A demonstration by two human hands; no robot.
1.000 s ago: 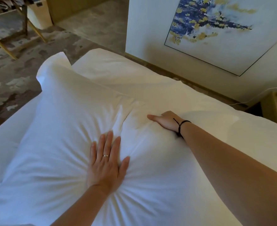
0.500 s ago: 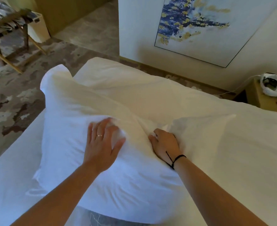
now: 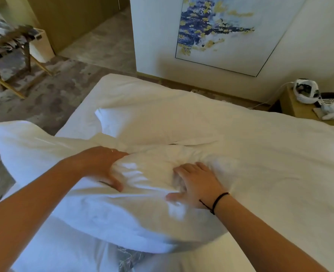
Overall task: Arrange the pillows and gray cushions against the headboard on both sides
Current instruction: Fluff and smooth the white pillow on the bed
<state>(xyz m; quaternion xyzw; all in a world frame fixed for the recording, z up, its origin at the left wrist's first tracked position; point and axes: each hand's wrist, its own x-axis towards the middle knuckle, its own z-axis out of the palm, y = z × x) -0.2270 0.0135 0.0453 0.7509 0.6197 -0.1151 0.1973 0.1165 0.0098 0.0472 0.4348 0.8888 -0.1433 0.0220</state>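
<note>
We see the white bed (image 3: 270, 173) filling most of the view, its sheet running up toward the wall where a framed blue and yellow painting (image 3: 221, 32) hangs. On the bed nearest us lies a large white pillow (image 3: 103, 209), its left end sticking out past the mattress edge over the patterned carpet (image 3: 60, 99). A second white pillow (image 3: 152, 124) lies flat just behind it, touching it along the bunched middle. We cannot make out any gray cushions; only a small dark patterned patch shows under the near pillow's lower edge.

Our left hand (image 3: 101, 165) is dug into the top of the near pillow, fingers curled over a raised fold of the fabric with the thumb pressed in below, so it grips a handful of the pillow. Our right hand (image 3: 197, 183) lies on the same pillow just to the right, fingers spread and slightly bent into the crumpled cloth, thumb stretched along the surface; it presses rather than pinches. A thin black cord bracelet (image 3: 217, 201) circles the right wrist.

At far right a wooden nightstand (image 3: 295, 108) carries a white headset (image 3: 306, 91) and a telephone (image 3: 329, 103). At far left stands a folding luggage rack (image 3: 11, 48).
</note>
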